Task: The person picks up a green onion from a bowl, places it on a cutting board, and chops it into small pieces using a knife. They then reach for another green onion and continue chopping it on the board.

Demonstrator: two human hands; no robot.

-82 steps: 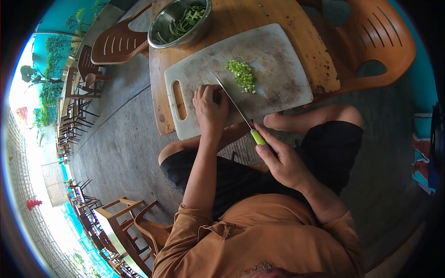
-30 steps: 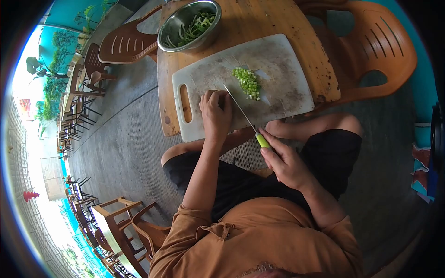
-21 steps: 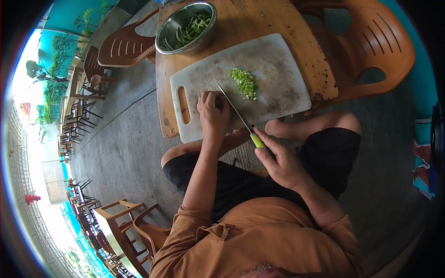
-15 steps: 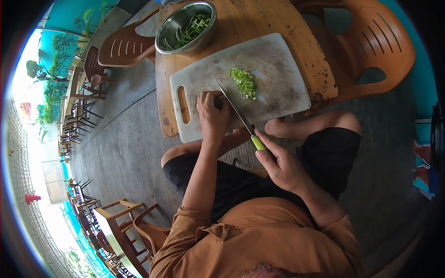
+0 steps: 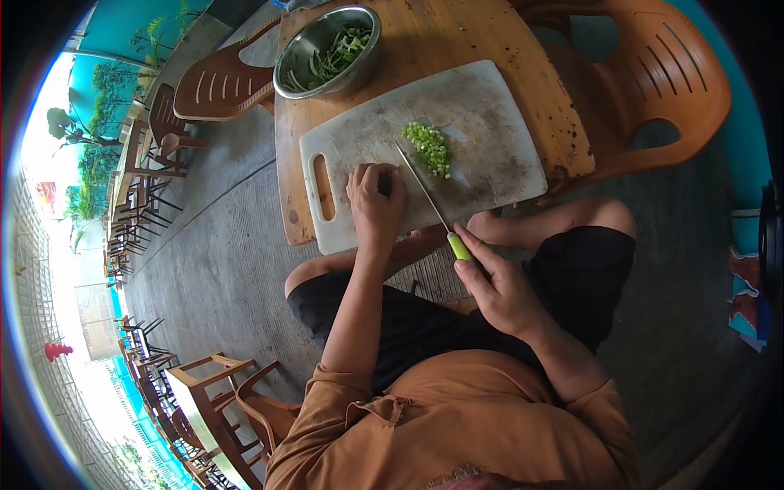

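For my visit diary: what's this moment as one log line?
left hand: curled over board | right hand: holding knife | chopped greens: on board | metal bowl: beyond board

A chair point(image 5: 696, 114) stands near a turquoise wall point(image 5: 745, 155).

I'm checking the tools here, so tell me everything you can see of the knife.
The knife has a long, narrow, metallic-looking blade ending in a point, and a bright green handle. The right hand grips the handle. The blade slants forward and leftward over the board, passing between the left hand and the chopped greens. Whether its edge touches the board is too fine to tell.
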